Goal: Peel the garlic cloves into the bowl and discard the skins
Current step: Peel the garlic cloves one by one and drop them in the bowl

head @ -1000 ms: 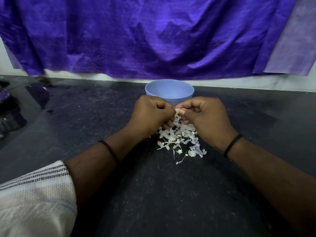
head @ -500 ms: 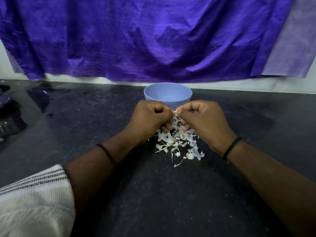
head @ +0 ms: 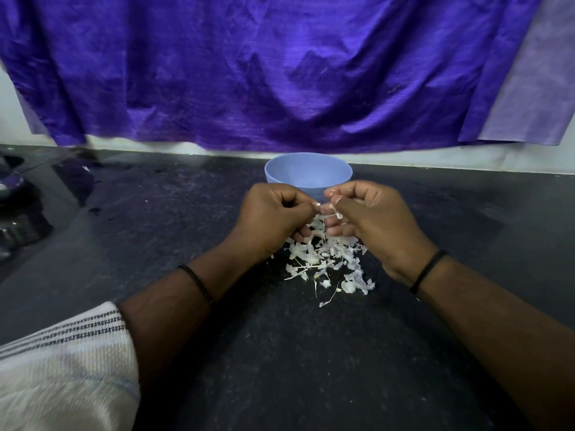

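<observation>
A light blue bowl stands on the dark counter just behind my hands; its inside is hidden from here. My left hand and my right hand are held together above a heap of white garlic skins. Both have curled fingers. A small garlic clove shows between the fingertips, pinched by my left hand. My right hand pinches a white strip of skin at the clove's right side. Most of the clove is covered by fingers.
The dark speckled counter stretches all around. A purple cloth hangs on the wall behind the bowl. Dark objects sit at the far left edge. A striped white sleeve covers my left upper arm.
My hands have drawn slightly apart, and a strip of skin now shows at my right fingertips. The camera tilted a little, shifting the bowl lower in view.
</observation>
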